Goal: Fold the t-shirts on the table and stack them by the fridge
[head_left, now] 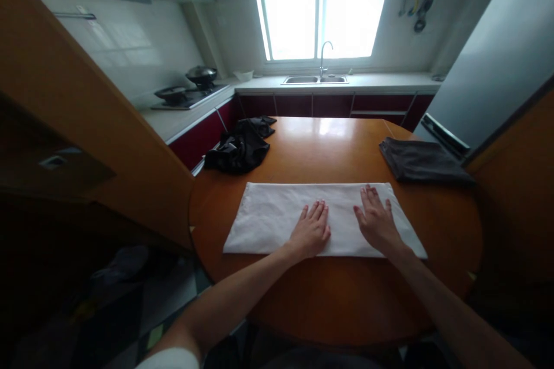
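Note:
A white cloth [268,222], folded into a wide flat rectangle, lies on the wooden table [329,300] in front of me. My left hand [310,230] rests palm down near the cloth's middle, its fingers stretched out and pointing away from me. Toward the right end, my right hand [377,220] lies flat on the same cloth with the fingers extended and the thumb apart. Neither hand grips anything. The underside of the cloth is hidden.
A crumpled black cloth or garment [240,147] lies at the table's far left. On the right sits a folded dark grey cloth [422,160]. Beyond the table are a counter with a sink [300,79], a stove with pans [201,74], and a fridge [485,57] on the right.

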Motion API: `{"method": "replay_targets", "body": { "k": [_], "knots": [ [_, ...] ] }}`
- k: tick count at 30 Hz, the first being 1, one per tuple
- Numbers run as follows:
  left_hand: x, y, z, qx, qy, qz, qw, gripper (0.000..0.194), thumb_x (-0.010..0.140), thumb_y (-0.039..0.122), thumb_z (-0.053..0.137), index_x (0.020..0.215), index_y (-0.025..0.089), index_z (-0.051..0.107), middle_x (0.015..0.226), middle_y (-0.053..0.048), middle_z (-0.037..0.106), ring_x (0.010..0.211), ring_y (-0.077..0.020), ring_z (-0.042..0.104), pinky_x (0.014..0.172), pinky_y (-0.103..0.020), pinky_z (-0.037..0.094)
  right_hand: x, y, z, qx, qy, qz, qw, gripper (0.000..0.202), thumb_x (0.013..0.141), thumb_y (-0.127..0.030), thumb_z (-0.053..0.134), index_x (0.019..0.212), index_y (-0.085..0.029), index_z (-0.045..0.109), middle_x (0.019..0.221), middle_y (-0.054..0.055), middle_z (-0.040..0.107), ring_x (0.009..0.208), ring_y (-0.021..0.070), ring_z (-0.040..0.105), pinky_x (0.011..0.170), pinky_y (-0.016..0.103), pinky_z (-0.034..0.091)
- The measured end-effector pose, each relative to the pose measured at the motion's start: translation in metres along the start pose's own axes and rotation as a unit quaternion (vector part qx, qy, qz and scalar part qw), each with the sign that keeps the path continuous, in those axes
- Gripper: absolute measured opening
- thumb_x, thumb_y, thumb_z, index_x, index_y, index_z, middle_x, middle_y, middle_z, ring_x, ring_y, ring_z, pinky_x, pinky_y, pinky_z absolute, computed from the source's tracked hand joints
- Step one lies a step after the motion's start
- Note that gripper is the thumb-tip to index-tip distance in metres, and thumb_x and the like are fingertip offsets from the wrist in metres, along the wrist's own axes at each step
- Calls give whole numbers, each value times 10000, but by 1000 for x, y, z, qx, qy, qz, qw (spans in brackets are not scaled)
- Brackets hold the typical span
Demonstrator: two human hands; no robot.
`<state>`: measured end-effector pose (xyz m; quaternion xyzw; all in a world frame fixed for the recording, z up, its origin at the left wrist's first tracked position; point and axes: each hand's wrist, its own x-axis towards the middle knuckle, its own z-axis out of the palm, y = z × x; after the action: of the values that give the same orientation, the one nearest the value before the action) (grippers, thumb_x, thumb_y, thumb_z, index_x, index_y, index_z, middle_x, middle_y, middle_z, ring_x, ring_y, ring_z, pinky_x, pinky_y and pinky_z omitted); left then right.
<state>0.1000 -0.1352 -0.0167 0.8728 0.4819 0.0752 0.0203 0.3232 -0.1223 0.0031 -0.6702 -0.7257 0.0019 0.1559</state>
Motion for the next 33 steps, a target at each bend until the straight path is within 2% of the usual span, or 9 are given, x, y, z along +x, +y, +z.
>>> {"method": "replay_targets", "body": {
  "k": [5,9,15,18,21,27,29,31,33],
  "knots": [
    [-3,0,-2,-24,3,-3,1000,675,1044,529,237,1571,114,314,1658,-149,270,1552,-268,192,1249,-489,191,40,-18,30,-3,-31,-14,999,630,1025,-370,237,1578,-78,307,1658,160,259,1548,256,167,1228,558,141],
    [-5,3,-6,-31,-1,-1,1000,713,1042,564,218,1574,97,302,1658,-168,259,1556,-281,170,1249,-512,177,43,-11,51,-23,-38,-9,999,637,1020,-357,220,1556,-33,337,1645,167,290,1541,237,197,1237,517,139],
    [7,-10,-15,-30,-30,-10,999,684,1029,576,291,1585,179,305,1649,-146,296,1541,-317,215,1208,-605,226,40,-10,52,-27,-34,-10,999,642,1019,-369,218,1550,-35,353,1641,168,300,1536,243,215,1237,505,138],
    [16,-34,-15,-8,-32,-48,998,685,1025,577,317,1588,186,310,1667,-143,242,1547,-332,186,1197,-627,236,40,-11,50,-18,-33,-8,999,644,1017,-372,220,1549,-36,358,1639,167,303,1536,241,218,1237,499,137],
    [13,-70,-16,17,-28,-84,996,664,1037,560,303,1589,192,312,1670,-119,238,1550,-299,192,1221,-586,213,41,-10,52,-11,-29,-4,1000,644,1013,-373,226,1543,-38,373,1636,163,310,1535,238,223,1238,490,141],
    [-39,-158,-32,66,1,-180,981,586,1059,480,296,1580,215,341,1656,-116,281,1542,-279,223,1225,-558,212,41,-8,55,-11,-21,-6,1000,641,1011,-377,245,1541,-42,378,1634,152,320,1527,240,246,1239,482,137],
    [-56,-184,-39,64,-11,-223,973,595,1061,496,270,1590,227,309,1661,-116,263,1546,-304,199,1205,-619,198,41,-9,55,-10,-20,-7,1000,638,1011,-374,250,1538,-38,380,1632,157,324,1526,241,248,1237,484,141],
    [-66,-200,-46,55,-22,-262,963,600,1062,509,239,1601,248,270,1663,-118,254,1542,-328,201,1170,-674,217,42,-9,54,-8,-18,-5,1000,634,1014,-372,248,1534,-38,387,1630,157,328,1527,239,245,1237,485,143],
    [-68,-201,-51,53,-12,-290,956,612,1063,507,230,1603,222,264,1660,-142,253,1537,-335,218,1160,-669,246,42,-9,54,-6,-16,-2,1000,632,1016,-371,244,1535,-41,385,1630,152,330,1527,237,246,1236,488,144]
  ]
}}
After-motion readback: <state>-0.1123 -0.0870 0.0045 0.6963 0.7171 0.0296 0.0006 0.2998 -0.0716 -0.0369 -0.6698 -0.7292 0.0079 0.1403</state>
